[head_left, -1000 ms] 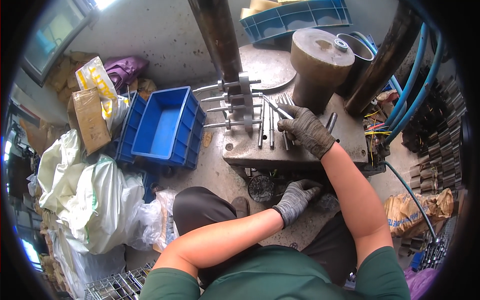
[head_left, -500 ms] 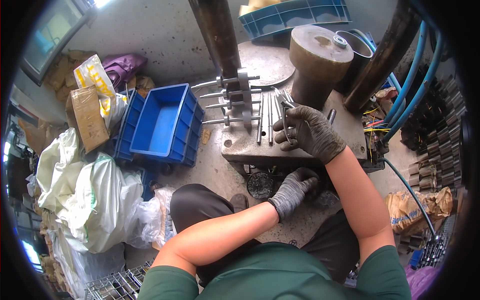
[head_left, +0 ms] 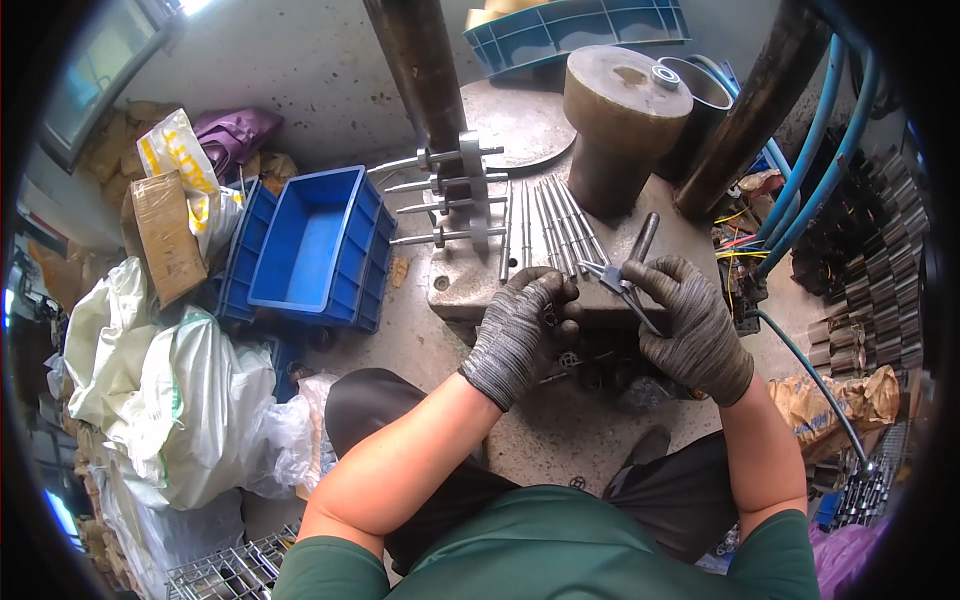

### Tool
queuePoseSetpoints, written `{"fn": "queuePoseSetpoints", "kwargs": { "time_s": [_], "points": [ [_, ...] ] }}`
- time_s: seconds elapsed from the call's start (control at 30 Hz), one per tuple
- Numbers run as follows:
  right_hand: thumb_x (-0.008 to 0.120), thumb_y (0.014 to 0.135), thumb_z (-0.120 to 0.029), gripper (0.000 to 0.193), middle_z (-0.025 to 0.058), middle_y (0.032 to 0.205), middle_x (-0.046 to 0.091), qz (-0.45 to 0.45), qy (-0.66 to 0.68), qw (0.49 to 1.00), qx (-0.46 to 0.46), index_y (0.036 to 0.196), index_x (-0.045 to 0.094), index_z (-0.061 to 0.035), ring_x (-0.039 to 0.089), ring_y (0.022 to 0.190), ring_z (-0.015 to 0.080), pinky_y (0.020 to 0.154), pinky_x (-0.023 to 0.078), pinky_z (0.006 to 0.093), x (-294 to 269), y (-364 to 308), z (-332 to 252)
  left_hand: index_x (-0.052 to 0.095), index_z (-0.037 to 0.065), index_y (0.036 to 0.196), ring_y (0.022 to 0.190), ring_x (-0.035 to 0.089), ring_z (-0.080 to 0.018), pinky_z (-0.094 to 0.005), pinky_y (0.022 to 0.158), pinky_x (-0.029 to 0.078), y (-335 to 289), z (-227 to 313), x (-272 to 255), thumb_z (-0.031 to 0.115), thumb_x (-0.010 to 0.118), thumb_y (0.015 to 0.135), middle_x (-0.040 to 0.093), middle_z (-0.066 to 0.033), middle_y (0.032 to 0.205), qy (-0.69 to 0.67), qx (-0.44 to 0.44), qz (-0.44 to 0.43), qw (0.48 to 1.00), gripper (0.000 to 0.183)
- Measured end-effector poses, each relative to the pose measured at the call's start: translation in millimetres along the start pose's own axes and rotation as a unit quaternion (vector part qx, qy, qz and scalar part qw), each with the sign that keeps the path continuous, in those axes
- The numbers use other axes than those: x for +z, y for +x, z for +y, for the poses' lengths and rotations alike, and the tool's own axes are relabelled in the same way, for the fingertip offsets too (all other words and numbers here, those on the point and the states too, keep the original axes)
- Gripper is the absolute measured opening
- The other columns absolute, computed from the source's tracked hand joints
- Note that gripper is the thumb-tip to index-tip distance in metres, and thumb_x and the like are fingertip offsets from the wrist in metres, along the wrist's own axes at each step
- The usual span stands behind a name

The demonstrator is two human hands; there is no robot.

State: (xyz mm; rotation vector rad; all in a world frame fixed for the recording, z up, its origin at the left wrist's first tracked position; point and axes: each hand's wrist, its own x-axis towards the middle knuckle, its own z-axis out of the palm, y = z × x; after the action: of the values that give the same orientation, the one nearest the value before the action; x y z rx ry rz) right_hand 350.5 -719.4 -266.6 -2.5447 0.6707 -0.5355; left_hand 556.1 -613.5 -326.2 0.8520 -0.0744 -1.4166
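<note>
The right hand (head_left: 700, 335), in a dark grey glove, is in front of the chest at the near edge of the metal table (head_left: 685, 245), and its bent fingers grasp the pliers (head_left: 613, 278). The handles of the pliers go back into this grip, and the nose points up and to the left, toward the fingertips of the other hand, near to them but apart. The right forearm (head_left: 762, 425) rises from the lower right and leans a little to the left, with the elbow bent. The left hand (head_left: 520, 330), also in a glove, is to the left of the pliers at about the same height; its back is turned up and its fingers curl inward to the right. I cannot tell whether these curled fingers hold some small part, because it is too dark between them. The left forearm (head_left: 405, 450) comes up slantwise from the lower left. Just beyond the grip, a short bar (head_left: 645, 238) lies behind the pliers, and thin metal rods (head_left: 565, 225) lie side by side beyond and between both hands. Farther to the left of the grip stands a rack (head_left: 470, 195) with shafts through it, and beyond it a blue bin (head_left: 310, 245).
</note>
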Motion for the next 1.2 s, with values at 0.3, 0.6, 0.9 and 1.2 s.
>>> {"fn": "queuePoseSetpoints", "kwargs": {
  "time_s": [0.3, 0.6, 0.9, 1.2],
  "points": [
    [0.071, 0.070, 0.001, 0.056, 0.0163, 0.111, 0.066, 0.045, -0.080, 0.990, -0.109, 0.124, 0.070, -0.0101, 0.063, 0.100, 0.0386, 0.085, 0.054, 0.0463, 2.0, 0.1, 1.0, 0.056, 0.011, 0.107, 0.081, 0.065, -0.0162, -0.0271, 0.064, 0.055, 2.4, -2.0, 7.0, 0.013, 0.056, 0.100, 0.064, -0.0064, 0.096, -0.019, 0.010, 0.049, 0.999, 0.007],
    [0.071, 0.077, -0.004, 0.048, 0.0131, 0.107, 0.069, 0.039, -0.101, 0.987, -0.116, 0.124, 0.072, -0.0137, 0.064, 0.095, 0.0358, 0.081, 0.055, 0.0464, 4.2, 5.1, -3.4, 0.056, 0.012, 0.105, 0.076, 0.061, -0.0128, -0.0243, 0.057, 0.051, 8.0, -3.6, -2.0, 0.016, 0.055, 0.100, 0.062, -0.0043, 0.094, 0.021, -0.026, 0.056, 0.998, 0.006],
    [0.068, 0.085, -0.006, 0.046, 0.0177, 0.107, 0.071, 0.042, 0.016, 0.999, 0.006, 0.131, 0.068, -0.0073, 0.070, 0.100, 0.0373, 0.089, 0.056, 0.0421, 17.5, 10.0, 7.5, 0.058, 0.007, 0.103, 0.081, 0.064, -0.0193, -0.0311, 0.070, 0.054, 4.8, -12.3, 5.1, 0.028, 0.060, 0.102, 0.066, -0.0121, 0.102, -0.058, -0.005, 0.079, 0.995, 0.022],
    [0.069, 0.097, -0.020, 0.048, 0.0040, 0.073, 0.066, -0.048, 0.325, 0.916, 0.231, 0.139, 0.061, 0.0017, 0.060, 0.056, 0.0098, 0.051, 0.050, 0.0259, 67.8, 87.6, 36.4, 0.059, 0.006, 0.124, 0.076, 0.067, -0.0178, -0.0317, 0.065, 0.057, -0.9, -98.1, -10.8, 0.018, 0.054, 0.104, 0.069, -0.0090, 0.096, 0.227, -0.139, -0.022, 0.964, 0.024]
  ]
}}
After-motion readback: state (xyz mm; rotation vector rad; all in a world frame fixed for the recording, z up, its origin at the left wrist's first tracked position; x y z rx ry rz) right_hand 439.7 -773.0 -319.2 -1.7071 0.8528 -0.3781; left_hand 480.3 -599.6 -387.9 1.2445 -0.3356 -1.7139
